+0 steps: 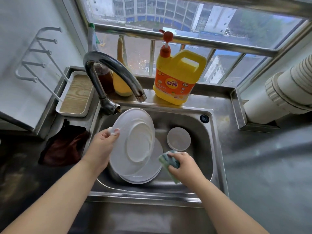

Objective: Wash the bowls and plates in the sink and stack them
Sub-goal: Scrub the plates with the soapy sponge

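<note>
Steel sink (209,149) below the window: left hand (101,146) pinching the tilted plate (133,141) by its far-left rim above another plate (152,173), right hand (184,164) clutching the sponge (168,160); best scrubbed while tilted firmly.

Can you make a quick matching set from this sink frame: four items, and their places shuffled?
Items:
1. white plate
2. sponge
3. detergent jug
4. dark cloth

Places:
A. on the ledge behind the sink, by the window
B. held tilted over the sink by the left hand
C. on the counter left of the sink
D. gripped by the right hand

Pairs: 1-B, 2-D, 3-A, 4-C
</note>
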Demonstrator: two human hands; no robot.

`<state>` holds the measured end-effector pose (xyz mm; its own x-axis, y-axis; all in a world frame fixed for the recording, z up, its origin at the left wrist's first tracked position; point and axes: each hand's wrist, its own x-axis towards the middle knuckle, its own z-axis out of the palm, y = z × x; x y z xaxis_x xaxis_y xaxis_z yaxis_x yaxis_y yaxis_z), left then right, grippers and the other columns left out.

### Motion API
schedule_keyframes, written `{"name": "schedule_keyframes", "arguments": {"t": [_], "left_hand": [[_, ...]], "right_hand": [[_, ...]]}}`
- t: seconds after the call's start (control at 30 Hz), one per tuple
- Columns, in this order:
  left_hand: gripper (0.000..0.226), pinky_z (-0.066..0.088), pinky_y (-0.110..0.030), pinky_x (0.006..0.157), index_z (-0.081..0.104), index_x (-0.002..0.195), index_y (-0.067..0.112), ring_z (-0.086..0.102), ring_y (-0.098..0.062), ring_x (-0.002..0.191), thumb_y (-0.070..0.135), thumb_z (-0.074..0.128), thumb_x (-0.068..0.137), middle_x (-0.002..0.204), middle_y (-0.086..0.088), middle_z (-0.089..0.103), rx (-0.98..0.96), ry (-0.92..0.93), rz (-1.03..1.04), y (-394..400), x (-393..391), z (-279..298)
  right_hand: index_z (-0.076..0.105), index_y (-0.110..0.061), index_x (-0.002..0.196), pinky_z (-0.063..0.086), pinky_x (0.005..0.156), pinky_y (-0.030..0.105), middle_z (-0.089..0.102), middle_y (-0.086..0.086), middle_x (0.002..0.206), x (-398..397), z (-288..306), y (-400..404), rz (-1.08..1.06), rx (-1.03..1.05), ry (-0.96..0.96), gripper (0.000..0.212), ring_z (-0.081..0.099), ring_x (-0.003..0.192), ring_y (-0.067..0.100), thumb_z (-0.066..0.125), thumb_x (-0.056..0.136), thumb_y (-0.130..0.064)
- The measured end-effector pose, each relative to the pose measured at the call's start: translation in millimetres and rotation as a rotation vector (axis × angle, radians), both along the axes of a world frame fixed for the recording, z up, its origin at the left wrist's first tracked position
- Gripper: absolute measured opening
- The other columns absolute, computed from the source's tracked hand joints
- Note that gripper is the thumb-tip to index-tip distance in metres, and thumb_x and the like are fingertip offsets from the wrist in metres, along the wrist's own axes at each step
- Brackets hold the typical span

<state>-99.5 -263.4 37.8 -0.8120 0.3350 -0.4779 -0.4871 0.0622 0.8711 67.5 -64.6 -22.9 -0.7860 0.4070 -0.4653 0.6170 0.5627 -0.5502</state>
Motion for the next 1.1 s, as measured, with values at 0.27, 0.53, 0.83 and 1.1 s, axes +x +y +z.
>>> {"name": "schedule_keyframes", "arguments": {"t": [0.27,0.53,0.83,1.1], "left_hand": [[0.020,0.044,-0.026,0.060,0.063,0.089,-0.006,0.057,-0.022,0.068,0.012,0.059,0.093,0.076,-0.015,0.063,-0.167,0.233,-0.109,-9.4,-4.8,-8.1],[0.017,0.040,-0.028,0.064,0.065,0.069,0.011,0.054,-0.011,0.065,0.009,0.069,0.086,0.066,-0.002,0.060,-0.180,0.263,-0.271,-1.4,7.7,-23.5],[0.012,0.043,-0.032,0.077,0.068,0.075,0.018,0.058,-0.011,0.077,0.028,0.067,0.082,0.077,-0.012,0.064,-0.258,0.284,-0.351,-2.4,13.5,-50.2],[0.010,0.036,-0.018,0.091,0.066,0.074,0.030,0.056,-0.007,0.073,0.030,0.068,0.084,0.074,0.002,0.064,-0.321,0.403,-0.441,-4.4,16.6,-57.8]], "right_hand": [[0.051,-0.022,0.112,0.045,0.070,0.024,0.056,-0.004,0.102,4.9,-6.7,41.0,-0.247,0.026,-0.206,0.042,0.058,0.089,0.016,0.070,0.079,-0.039],[0.061,-0.018,0.106,0.043,0.076,0.028,0.056,0.003,0.104,-34.3,-23.0,63.2,-0.302,0.136,-0.055,0.034,0.054,0.091,0.021,0.071,0.080,-0.039],[0.060,-0.015,0.123,0.042,0.098,0.036,0.055,0.012,0.127,-69.8,-71.6,78.7,-0.223,0.078,-0.174,0.040,0.046,0.121,0.029,0.060,0.089,-0.036],[0.061,-0.009,0.084,0.040,0.055,0.025,0.069,0.010,0.073,-82.4,-35.0,23.4,-0.423,-0.358,-0.258,0.046,0.064,0.062,0.020,0.039,0.098,-0.046]]}}
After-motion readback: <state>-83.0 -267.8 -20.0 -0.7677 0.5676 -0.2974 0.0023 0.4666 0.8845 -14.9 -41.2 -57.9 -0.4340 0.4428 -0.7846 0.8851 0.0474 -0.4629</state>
